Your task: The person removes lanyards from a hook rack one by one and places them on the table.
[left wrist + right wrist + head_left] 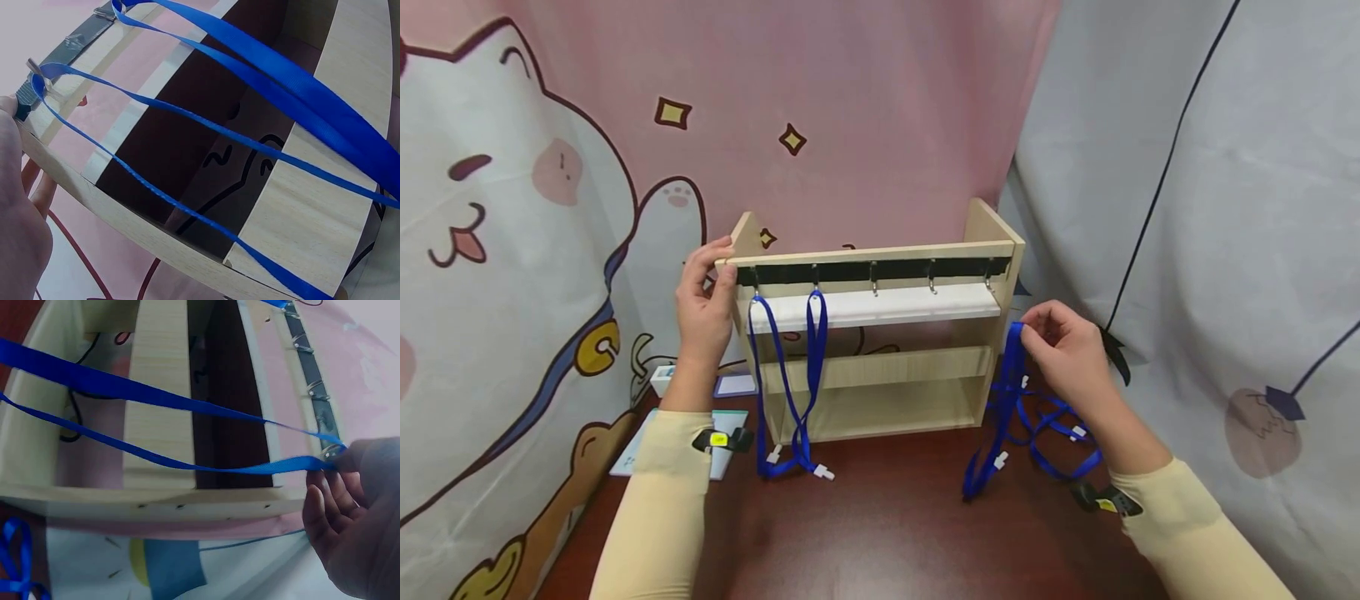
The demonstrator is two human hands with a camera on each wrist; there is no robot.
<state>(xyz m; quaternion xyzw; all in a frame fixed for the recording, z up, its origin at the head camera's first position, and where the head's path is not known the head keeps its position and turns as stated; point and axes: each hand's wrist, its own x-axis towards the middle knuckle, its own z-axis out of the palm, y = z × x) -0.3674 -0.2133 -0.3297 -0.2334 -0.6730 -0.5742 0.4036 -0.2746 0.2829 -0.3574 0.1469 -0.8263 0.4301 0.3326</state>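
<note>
A wooden rack carries a black strip with several metal hooks along its top front. Blue lanyards with white clips hang from the two leftmost hooks. My left hand grips the rack's upper left corner, thumb in front and fingers behind; part of this hand shows at the left wrist view's edge. My right hand pinches the top of another blue lanyard, whose lower end hangs near the table. In the right wrist view, the pinched loop appears close to the end hook.
More blue lanyards lie in a loose heap on the dark red table, right of the rack. Flat cards or booklets and a small white box lie at the left. Printed curtains stand behind and at both sides.
</note>
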